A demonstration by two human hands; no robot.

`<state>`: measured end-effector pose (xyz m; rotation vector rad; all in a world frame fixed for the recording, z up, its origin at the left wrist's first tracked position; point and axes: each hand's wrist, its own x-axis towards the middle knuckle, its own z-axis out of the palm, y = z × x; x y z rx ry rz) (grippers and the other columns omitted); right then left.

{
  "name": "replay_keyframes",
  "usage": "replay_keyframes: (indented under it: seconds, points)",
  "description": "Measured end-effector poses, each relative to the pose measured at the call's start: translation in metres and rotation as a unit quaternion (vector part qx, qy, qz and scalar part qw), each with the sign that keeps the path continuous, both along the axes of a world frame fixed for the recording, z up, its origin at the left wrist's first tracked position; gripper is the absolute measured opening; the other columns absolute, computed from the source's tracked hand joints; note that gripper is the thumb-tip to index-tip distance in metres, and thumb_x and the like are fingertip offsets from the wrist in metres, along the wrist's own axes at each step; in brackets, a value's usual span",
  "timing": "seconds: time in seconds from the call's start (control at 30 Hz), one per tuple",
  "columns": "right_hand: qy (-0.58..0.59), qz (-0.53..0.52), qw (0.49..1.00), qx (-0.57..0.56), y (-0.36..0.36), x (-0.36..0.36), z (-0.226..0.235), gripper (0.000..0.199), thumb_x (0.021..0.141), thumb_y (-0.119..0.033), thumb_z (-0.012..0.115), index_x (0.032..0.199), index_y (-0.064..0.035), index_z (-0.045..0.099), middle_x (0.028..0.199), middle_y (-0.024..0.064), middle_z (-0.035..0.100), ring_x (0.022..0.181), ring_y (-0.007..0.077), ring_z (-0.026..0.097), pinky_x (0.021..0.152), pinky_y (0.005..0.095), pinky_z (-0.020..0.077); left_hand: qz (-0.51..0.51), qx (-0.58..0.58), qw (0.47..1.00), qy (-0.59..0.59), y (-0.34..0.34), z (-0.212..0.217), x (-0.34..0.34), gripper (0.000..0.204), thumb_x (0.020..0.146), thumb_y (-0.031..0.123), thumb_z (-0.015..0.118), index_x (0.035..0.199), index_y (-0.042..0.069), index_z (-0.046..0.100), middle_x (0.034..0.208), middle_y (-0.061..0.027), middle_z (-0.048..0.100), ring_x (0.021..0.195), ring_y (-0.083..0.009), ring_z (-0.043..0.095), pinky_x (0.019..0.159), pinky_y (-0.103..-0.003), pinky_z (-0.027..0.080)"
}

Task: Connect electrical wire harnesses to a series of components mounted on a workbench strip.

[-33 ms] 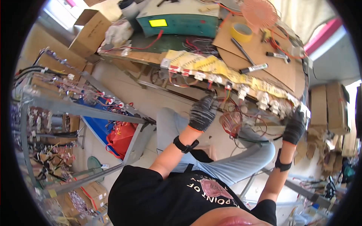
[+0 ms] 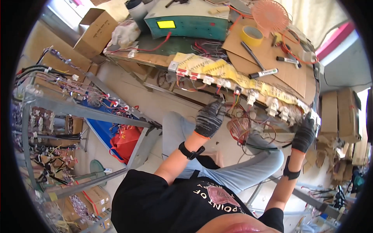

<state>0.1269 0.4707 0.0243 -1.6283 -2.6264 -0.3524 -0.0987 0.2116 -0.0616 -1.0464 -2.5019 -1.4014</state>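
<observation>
A row of white and red plug connectors (image 2: 251, 98) hangs along the bench's front edge, below a strip of yellow labels (image 2: 233, 75). My left hand (image 2: 210, 119), in a grey-black knitted glove, is closed with its fingertips pinched at thin wires (image 2: 216, 95) just under the row. My right hand (image 2: 304, 135), gloved alike, is raised to the row's right end; its fingers are closed by the last white connectors, and what they grip is hidden. Between the hands a tangle of brown and red wires (image 2: 239, 126) dangles over my knees.
On the bench stand a teal tester (image 2: 186, 27) with a lit yellow screen, yellow tape (image 2: 251, 35), black markers (image 2: 263, 73) and a pink fan (image 2: 270, 15) on or beside cardboard (image 2: 287, 79). Racks of wire harnesses (image 2: 91, 110) stand left; cartons (image 2: 340, 114) are stacked right.
The view has shifted very slightly, so the bench sits a little lower and further right. Both hands stay at the same places along the connector row.
</observation>
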Motion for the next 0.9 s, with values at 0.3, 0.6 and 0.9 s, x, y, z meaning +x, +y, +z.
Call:
replay_keyframes:
  seconds: [0.3, 0.6, 0.9]
  points:
    - [0.008, -0.010, 1.000, 0.025, 0.010, 0.009, -0.015, 0.064, 0.076, 0.001, 0.047, 0.136, -0.0118, 0.029, 0.109, 0.0178, 0.052, 0.088, 0.0319, 0.058, 0.071, 0.0396, 0.0484, 0.019, -0.014, 1.000, 0.007, -0.030, 0.016, -0.009, 0.020, 0.080, 0.019, 0.058, 0.068, 0.004, 0.058, 0.064, -0.0173, 0.056, 0.058, -0.0350, 0.054, 0.053, -0.043, 0.043]
    - [-0.012, -0.030, 0.999, -0.033, -0.007, -0.010, 0.016, 0.060, 0.079, 0.000, 0.046, 0.136, -0.0116, 0.029, 0.116, 0.0186, 0.050, 0.101, 0.0321, 0.055, 0.083, 0.0384, 0.0472, 0.148, 0.069, 0.984, -0.075, -0.036, 0.034, -0.026, 0.019, 0.083, 0.020, 0.060, 0.080, 0.002, 0.063, 0.071, -0.0168, 0.062, 0.062, -0.0302, 0.060, 0.057, -0.035, 0.047]
    - [-0.038, 0.012, 0.998, 0.050, 0.005, 0.004, -0.003, 0.060, 0.077, 0.003, 0.046, 0.134, -0.0101, 0.033, 0.115, 0.0166, 0.049, 0.101, 0.0302, 0.052, 0.084, 0.0373, 0.0440, 0.138, 0.090, 0.981, -0.102, -0.022, 0.035, -0.045, 0.019, 0.080, 0.015, 0.064, 0.093, 0.001, 0.065, 0.082, -0.0138, 0.066, 0.070, -0.0194, 0.065, 0.065, -0.029, 0.049]
